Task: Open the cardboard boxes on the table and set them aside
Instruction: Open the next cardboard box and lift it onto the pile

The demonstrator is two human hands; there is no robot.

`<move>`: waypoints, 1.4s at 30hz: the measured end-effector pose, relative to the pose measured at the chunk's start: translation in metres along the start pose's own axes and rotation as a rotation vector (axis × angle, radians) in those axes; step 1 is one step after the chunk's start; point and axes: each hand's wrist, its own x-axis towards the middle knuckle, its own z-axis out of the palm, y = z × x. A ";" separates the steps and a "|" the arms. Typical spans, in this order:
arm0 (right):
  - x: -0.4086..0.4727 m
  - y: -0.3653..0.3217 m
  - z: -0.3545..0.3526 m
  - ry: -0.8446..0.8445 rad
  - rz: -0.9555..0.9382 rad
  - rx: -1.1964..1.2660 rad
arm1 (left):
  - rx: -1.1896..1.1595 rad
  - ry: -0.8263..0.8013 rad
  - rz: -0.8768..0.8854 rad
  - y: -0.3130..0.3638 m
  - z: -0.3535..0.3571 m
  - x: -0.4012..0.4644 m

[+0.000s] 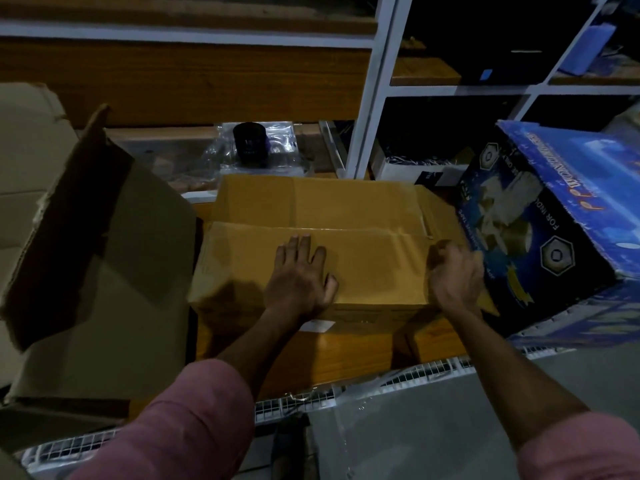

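On your left stands a big open brown carton (104, 271) with its flap raised, and on your right a blue printed box (561, 216) leans tilted; between them, on the wooden table (346, 355), lies the closed yellow-brown cardboard box (311, 244) you are working on. Your left hand (299, 275) lies flat on its near top flap, fingers straight and slightly spread. Your right hand (453, 275) curls over the box's right edge, gripping the flap there.
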 end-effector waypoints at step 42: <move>-0.071 -0.060 -0.044 -0.986 -0.510 0.048 | -0.206 -0.514 0.015 0.017 -0.030 -0.034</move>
